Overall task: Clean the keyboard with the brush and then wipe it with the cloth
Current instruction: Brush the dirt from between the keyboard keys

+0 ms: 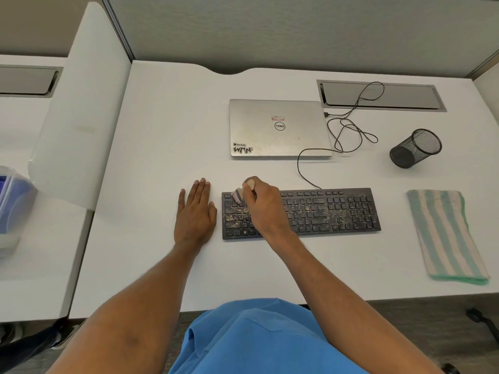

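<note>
What I watch from my station is the line of the keyboard [337, 211]: its long axis runs left to right across the desk [162, 130], and the brush [237, 197] sits at its far left corner, over the top rows of keys. Nearly all of the board therefore lies to the right of the bristles. I judge the sweeping has to travel rightward along that axis, since pale crumbs are scattered over most of the keys and are thickest right of centre.

The right hand [263, 203] has its fingers curled round the brush, the pale end of the handle showing above the knuckles and the bristles pointing down and left onto the keys. The wrist crosses the left third of the board, so I cannot see the keys beneath it.

The left hand [195, 211] lies flat on the desk just beside the keyboard's left end, fingers straight and together, holding nothing. Its thumb is near the board's edge; I cannot tell whether it touches.

The striped cloth [445, 233] lies folded to the right of the keyboard, well apart from both hands and nearer the right one, its long axis running from near to far. I judge the brushing stage is barely begun and the wiping not yet reached.
</note>
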